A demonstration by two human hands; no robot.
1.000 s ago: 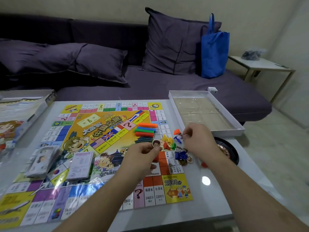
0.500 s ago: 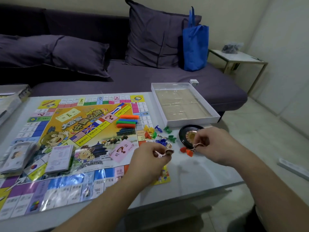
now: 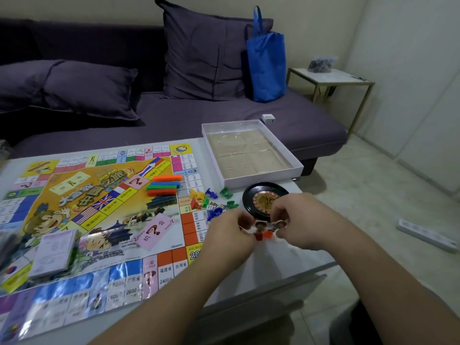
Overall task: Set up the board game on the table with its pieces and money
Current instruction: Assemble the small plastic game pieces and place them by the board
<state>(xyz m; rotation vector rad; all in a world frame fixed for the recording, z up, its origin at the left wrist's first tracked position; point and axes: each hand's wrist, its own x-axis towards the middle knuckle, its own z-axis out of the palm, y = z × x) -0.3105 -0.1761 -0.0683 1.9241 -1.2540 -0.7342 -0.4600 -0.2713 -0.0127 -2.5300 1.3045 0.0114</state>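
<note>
Both hands meet low over the desk (image 3: 286,260), just off the board's near right corner: the left hand (image 3: 231,235) pinches a small card figure (image 3: 260,226) with a red base, and the right hand (image 3: 298,226) pinches a second one (image 3: 280,224), the two pieces almost touching between the fingertips (the picture is too blurred to say whether the bases are fully seated). Each piece stands roughly upright, head up, base toward the desk. Left of the hands lies the game board (image 3: 94,220), so the left hand is the nearer one for setting a token on it, I judge. Just beyond the knuckles sits the roulette wheel (image 3: 263,197), with loose coloured pawns (image 3: 206,197) to its left. Farther off, stacked coloured bars (image 3: 164,185) rest on the board, and the open box tray (image 3: 249,155) lies beyond the wheel.
</note>
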